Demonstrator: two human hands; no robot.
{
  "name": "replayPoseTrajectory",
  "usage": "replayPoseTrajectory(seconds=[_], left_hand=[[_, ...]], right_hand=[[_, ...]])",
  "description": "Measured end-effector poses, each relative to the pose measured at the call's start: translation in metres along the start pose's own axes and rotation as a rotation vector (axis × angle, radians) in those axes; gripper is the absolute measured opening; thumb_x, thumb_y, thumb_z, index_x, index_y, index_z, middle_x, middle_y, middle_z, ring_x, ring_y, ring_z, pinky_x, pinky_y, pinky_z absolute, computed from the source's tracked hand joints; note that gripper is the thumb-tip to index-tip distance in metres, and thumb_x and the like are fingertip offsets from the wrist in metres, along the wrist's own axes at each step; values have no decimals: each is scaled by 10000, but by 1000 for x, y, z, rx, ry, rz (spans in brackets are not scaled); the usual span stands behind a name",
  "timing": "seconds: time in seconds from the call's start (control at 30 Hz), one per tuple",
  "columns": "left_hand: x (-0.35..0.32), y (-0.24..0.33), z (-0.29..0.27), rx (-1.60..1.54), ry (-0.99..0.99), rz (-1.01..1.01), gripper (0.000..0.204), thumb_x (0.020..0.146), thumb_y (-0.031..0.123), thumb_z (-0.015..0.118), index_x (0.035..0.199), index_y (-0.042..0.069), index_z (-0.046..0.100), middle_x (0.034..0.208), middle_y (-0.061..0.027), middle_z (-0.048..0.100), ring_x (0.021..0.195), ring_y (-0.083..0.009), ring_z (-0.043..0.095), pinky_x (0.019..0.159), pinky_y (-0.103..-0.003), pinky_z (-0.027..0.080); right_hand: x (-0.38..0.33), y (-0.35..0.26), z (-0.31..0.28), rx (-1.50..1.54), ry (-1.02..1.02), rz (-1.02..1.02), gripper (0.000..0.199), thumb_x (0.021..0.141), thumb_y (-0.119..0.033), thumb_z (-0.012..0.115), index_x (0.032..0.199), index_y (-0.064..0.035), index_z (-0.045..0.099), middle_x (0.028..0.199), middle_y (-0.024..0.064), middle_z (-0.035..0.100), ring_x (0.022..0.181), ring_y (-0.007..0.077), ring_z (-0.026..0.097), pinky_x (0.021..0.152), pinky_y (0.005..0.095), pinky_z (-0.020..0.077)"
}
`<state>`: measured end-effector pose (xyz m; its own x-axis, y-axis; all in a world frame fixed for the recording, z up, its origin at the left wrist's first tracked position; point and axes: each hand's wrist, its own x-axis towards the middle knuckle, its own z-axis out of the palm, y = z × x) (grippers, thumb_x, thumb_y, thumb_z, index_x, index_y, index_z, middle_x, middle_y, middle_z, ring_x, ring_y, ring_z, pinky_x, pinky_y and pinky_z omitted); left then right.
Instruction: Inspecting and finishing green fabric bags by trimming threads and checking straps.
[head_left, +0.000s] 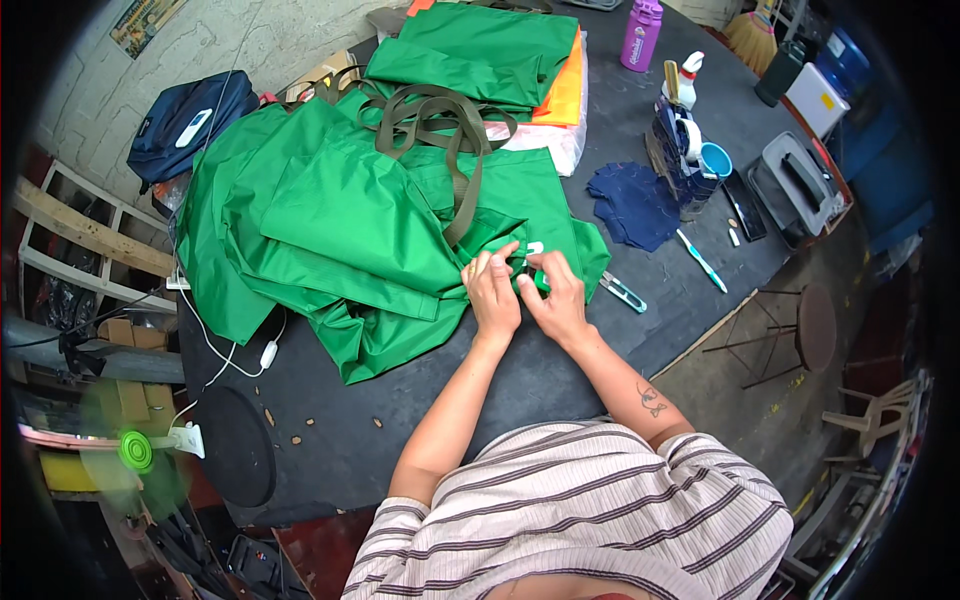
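A heap of green fabric bags (345, 215) with olive webbing straps (465, 190) covers the left and middle of the dark table. At the heap's right end my left hand (492, 295) is closed, its bent fingertips pinching the green cloth. Right beside it, my right hand (557, 298) curls its fingers round something green, mostly hidden; I cannot tell whether it is cloth or a small tool. Just beyond the fingertips a small white piece (534, 247) shows against the fabric. Close to my right hand lies a teal-and-grey cutter (623, 292).
Dark blue cloth pieces (635, 205), a teal-and-white pen-like tool (703, 261) and a phone (743, 207) lie to the right. Beyond stand a holder with a tape roll (690, 140), a purple bottle (641, 35) and a grey case (795, 185). A white cord (225, 357) trails at left, near a spinning fan (137, 452).
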<state>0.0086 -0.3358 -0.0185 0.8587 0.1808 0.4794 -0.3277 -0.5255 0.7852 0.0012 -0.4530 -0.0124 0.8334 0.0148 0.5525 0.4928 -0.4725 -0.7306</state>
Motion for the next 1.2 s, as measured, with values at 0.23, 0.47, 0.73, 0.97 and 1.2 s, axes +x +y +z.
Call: replayPoseTrajectory(seconds=[0.23, 0.47, 0.73, 0.97, 1.2], left_hand=[[3, 7, -3, 285, 30, 156, 127, 863, 158, 633, 881, 53, 702, 822, -94, 460, 818, -269, 444, 754, -391, 363], [15, 14, -3, 326, -89, 218, 444, 728, -2, 623, 1164, 61, 572, 1193, -139, 515, 1197, -328, 455, 1014, -449, 343], [15, 10, -3, 330, -94, 229, 619, 729, -21, 589, 1329, 70, 465, 1334, -109, 501, 1289, -302, 424, 1055, -447, 310], [14, 10, -3, 343, -91, 223, 624, 726, -12, 602, 1329, 74, 466, 1323, -104, 516, 1282, -301, 433, 1053, -446, 312], [13, 7, -5, 335, -105, 217, 623, 735, -9, 598, 1337, 63, 454, 1312, -130, 512, 1273, -317, 432, 1050, -458, 314]], right_hand=[[18, 7, -6, 17, 50, 148, 208, 823, -164, 664, 948, -20, 582, 890, 135, 608, 798, 301, 625, 679, 364, 487], [37, 17, -6, -228, 39, 147, 270, 756, -196, 673, 910, -52, 504, 854, 100, 577, 721, 319, 611, 615, 429, 482], [42, 22, 4, -311, 24, 186, 295, 734, -169, 640, 944, -66, 461, 870, 107, 563, 716, 348, 618, 599, 458, 479], [42, 18, 3, -244, 21, 157, 317, 728, -158, 649, 949, -60, 446, 858, 121, 556, 707, 359, 611, 602, 466, 473], [40, 21, 4, -263, -2, 174, 333, 732, -169, 655, 958, -54, 438, 861, 129, 562, 720, 365, 612, 607, 465, 476]])
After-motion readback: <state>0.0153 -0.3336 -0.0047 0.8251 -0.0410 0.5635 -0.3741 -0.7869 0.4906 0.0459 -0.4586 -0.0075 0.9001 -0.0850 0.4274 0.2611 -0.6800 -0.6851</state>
